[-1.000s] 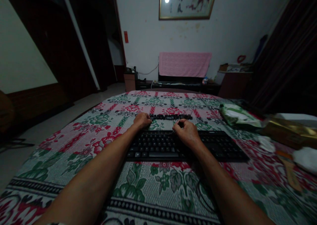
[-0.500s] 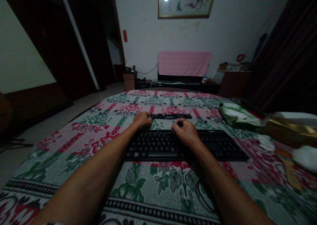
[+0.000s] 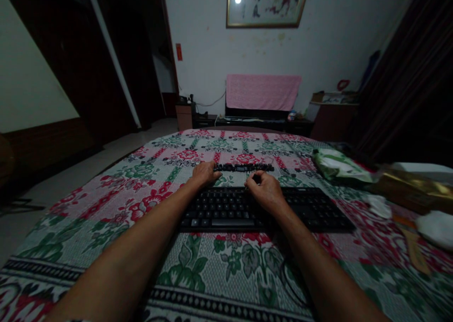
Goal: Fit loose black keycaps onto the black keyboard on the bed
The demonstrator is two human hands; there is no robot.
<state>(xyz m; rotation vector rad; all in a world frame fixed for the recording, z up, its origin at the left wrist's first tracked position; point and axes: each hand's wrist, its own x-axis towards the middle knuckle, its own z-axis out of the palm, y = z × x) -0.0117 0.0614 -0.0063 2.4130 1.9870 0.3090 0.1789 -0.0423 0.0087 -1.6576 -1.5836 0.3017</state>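
Note:
A black keyboard lies on the table in front of me. Beyond it stretches a row of small black pieces that look like loose keycaps. My left hand rests at the left end of that row, thumb and fingers apart, fingertips by the nearest pieces. Over the upper middle of the keyboard is my right hand, its thumb and forefinger curled together in a pinch. Something dark shows between those fingers, too small to make out. The right hand and forearm cover part of the keys.
A flowered tablecloth covers the table. On the right lie a green and white packet, a golden package, crumpled white tissue, a white bundle and a wooden-handled brush. A black cable loops near my right forearm.
My left thumb has spread away from its fingers, beside the row of small black pieces. My right hand stays pinched in nearly the same place.

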